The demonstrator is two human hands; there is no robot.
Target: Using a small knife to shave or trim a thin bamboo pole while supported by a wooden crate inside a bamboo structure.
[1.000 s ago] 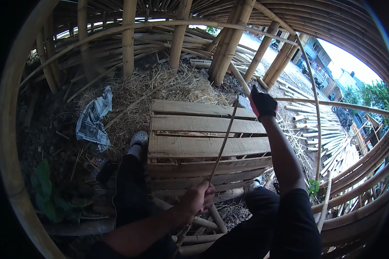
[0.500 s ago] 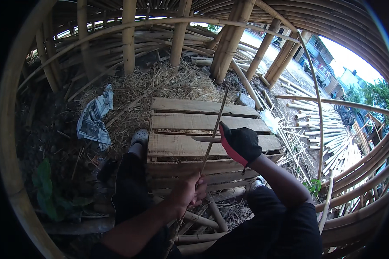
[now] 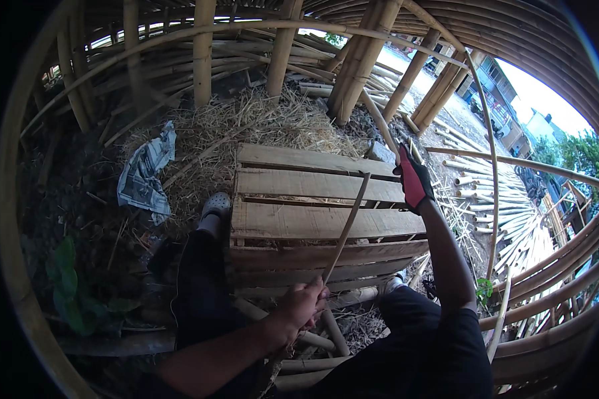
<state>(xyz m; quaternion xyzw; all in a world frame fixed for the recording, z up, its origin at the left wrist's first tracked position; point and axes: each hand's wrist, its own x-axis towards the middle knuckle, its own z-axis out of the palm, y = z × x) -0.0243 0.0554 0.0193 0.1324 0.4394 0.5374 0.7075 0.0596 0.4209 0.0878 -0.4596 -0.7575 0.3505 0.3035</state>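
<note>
My left hand (image 3: 301, 306) is bare and closed round a thin bamboo strip (image 3: 346, 229). The strip slants up and away to the right, over the slatted wooden crate (image 3: 293, 220); its lower end trails below my fist. Off to the right, apart from the strip, my right hand (image 3: 417, 183) wears a black and red glove. Its fingers are curled at the crate's right edge, round the knife it held half a second ago. From this angle I can hardly make out the blade.
A crumpled newspaper sheet (image 3: 146, 176) lies left of the crate, beside dry straw (image 3: 273, 123). Bamboo posts (image 3: 363, 63) stand beyond. Cut bamboo poles (image 3: 506, 213) are piled at the right. My shoe (image 3: 216, 205) is against the crate's left side.
My right hand has swung right and away from the strip, turning so the knife blade no longer shows across it. The strip's upper end has tipped right, while my left hand has shifted slightly.
</note>
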